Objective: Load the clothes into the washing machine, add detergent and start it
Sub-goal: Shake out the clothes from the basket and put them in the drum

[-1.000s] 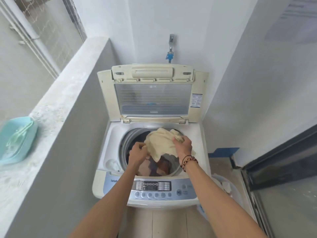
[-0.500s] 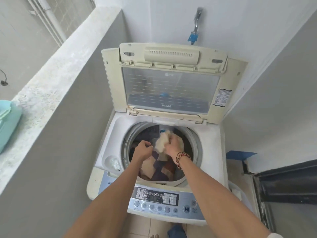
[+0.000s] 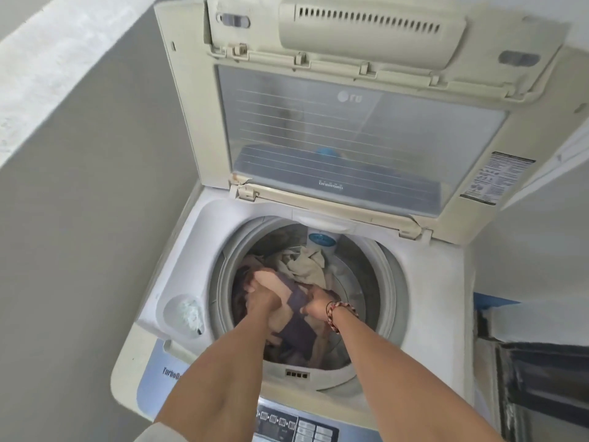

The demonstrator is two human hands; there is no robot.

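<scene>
Hands worked deep inside the drum (image 3: 366, 282) of the top-loading washing machine (image 3: 197, 250), whose lid (image 3: 350, 129) stood raised behind the opening. The left hand (image 3: 263, 298) was clenched into the clothes (image 3: 299, 327), its grip bunched around a pale pink fold on the near-left of the pile. The right hand (image 3: 315, 306), with a braided bracelet (image 3: 336, 312) at its wrist, pressed down into the same heap just beside the left; its fingers curled into a dark purplish fabric, though how firmly that grip closed I could not tell, since the fingertips were buried in cloth. A cream garment (image 3: 302, 266) lay crumpled on top of the load toward the back of the drum, free of both hands. All the laundry in sight sat inside the drum, below the grey rim (image 3: 223, 275). A small round cup recess (image 3: 185, 314) with something whitish in it sat in the machine's top deck at the left of the opening. The control panel (image 3: 296, 427) showed at the near edge, between the two forearms, with its buttons untouched. A grey wall (image 3: 89, 218) ran close along the machine's left side
</scene>
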